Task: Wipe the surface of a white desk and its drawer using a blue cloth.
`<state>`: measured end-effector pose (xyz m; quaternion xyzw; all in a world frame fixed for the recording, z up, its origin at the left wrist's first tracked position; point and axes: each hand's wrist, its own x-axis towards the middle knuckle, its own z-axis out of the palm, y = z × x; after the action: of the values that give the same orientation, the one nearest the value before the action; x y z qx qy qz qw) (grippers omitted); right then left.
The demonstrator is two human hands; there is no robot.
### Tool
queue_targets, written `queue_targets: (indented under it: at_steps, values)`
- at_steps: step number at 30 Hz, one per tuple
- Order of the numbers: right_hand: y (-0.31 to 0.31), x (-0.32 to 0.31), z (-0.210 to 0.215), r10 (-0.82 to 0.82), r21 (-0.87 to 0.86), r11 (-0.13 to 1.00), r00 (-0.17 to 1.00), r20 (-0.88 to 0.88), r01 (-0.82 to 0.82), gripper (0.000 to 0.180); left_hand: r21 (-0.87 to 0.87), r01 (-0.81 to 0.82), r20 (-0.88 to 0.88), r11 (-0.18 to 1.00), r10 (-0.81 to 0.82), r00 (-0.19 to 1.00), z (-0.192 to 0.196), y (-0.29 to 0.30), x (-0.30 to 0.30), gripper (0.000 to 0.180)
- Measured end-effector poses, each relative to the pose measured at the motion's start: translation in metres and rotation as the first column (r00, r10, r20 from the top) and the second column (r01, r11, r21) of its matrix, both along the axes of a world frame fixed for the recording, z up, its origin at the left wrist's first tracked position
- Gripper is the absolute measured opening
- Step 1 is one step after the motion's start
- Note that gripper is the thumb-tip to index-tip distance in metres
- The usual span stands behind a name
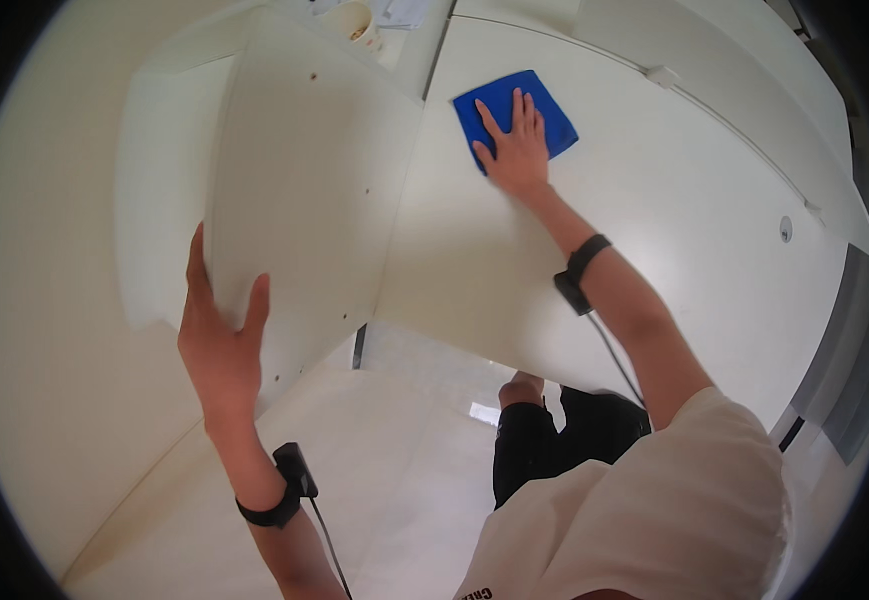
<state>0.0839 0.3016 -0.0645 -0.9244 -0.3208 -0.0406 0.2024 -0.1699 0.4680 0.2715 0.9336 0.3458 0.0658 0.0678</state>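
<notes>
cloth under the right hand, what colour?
Solid blue cloth, no pattern, pressed flat by the right hand. The head view shows it.

Left hand raised, grip closed, thumb apart; right hand flat, fingers spread, arm outstretched.

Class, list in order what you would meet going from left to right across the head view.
Left hand gripping the white panel's edge → upright white panel → right hand pressed flat on the blue cloth → small round fitting on the white surface.
</notes>
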Motion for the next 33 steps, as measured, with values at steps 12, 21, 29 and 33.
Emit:
queue_targets:
  at_steps: [12,21,29,33]
  values:
    - [-0.027,-0.171,0.014,0.687,0.082,0.693,0.621,-0.378,-0.716,0.081,-0.127,-0.075,0.0,0.989,0.075,0.997,0.005,0.007,0.002,0.085]
    - [0.006,0.048,0.009,-0.004,-0.002,1.0,0.997,0.078,0.004,0.078,-0.151,-0.047,0.02,0.987,0.05,0.999,0.01,0.009,0.0,0.086]
    - [0.004,-0.206,0.023,0.58,0.136,0.811,0.751,-0.317,-0.569,0.077,-0.197,-0.072,0.011,0.978,0.076,0.997,0.011,0.005,0.002,0.085]
    - [-0.002,-0.235,0.017,0.632,0.207,0.775,0.734,-0.249,-0.597,0.075,-0.196,-0.078,0.012,0.978,0.082,0.997,0.012,0.005,0.003,0.085]
